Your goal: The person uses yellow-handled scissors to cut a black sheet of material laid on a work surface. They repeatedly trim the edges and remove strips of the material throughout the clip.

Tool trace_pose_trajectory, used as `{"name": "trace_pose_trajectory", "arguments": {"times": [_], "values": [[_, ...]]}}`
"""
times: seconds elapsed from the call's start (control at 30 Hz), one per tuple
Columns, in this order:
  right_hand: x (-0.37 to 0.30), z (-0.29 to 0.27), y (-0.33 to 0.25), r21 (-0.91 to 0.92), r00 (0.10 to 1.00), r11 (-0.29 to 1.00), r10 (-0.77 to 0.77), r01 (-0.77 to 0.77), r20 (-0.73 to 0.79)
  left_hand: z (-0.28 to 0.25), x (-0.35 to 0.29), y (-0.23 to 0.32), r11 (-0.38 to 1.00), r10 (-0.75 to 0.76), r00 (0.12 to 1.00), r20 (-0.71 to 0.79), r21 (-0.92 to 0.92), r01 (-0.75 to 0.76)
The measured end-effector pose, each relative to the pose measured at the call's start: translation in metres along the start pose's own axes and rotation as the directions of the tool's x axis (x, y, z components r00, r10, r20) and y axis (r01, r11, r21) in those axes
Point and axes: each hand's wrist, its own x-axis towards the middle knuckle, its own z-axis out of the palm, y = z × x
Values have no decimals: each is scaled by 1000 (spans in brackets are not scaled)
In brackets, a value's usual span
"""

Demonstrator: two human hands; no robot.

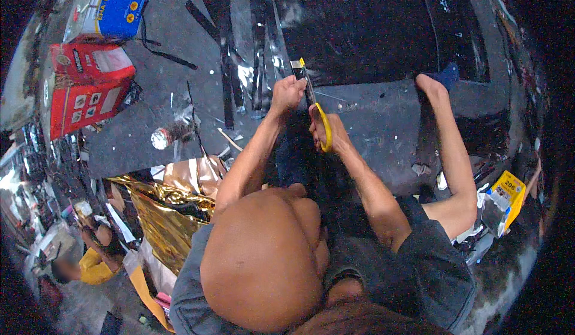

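Observation:
My right hand [326, 132] is closed around the yellow handles of a pair of scissors [324, 122], whose blades point away from me. Just left of the blades, my left hand [288, 94] pinches a narrow black strip [298, 74] of sheet material. A small pale-and-yellow piece [297, 63] shows at the strip's far end. Both hands are close together at the near left corner of a large glossy black sheet [359, 29] spread on the floor. Whether the blades are touching the strip, I cannot tell.
Long black strips [225, 53] lie left of the sheet. A blue-and-white box [117, 8] and a red box [90, 89] stand at far left. Gold foil [162, 215] is piled by my left arm. My bare leg [452, 137] stretches out at right, near a yellow packet [509, 194]. Another person [99, 263] sits at lower left.

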Motion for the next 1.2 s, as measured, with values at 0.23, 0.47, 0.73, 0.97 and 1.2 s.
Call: {"name": "trace_pose_trajectory", "arguments": {"times": [0.23, 0.47, 0.73, 0.97, 1.2], "values": [[-8, -2, -18, 99, 996, 992, 84, -84, 2, 1, -2, 3, 998, 32, 998, 51, -57, -29], [-13, -6, -14, 18, 999, 999, 27, -26, -19, 0, 1, 20, 892, -338, 941, 0, -317, 321], [6, -3, -15, 99, 996, 992, 67, -72, 54, 4, 13, -3, 999, 45, 997, -67, -8, -46], [15, -6, -16, 116, 997, 993, 28, -35, 68, 4, 9, 8, 1000, 15, 998, -53, -17, -16], [28, -1, -43, 67, 999, 997, 43, -41, -32, -1, -1, 27, 997, 64, 997, 31, 28, -65]]}}
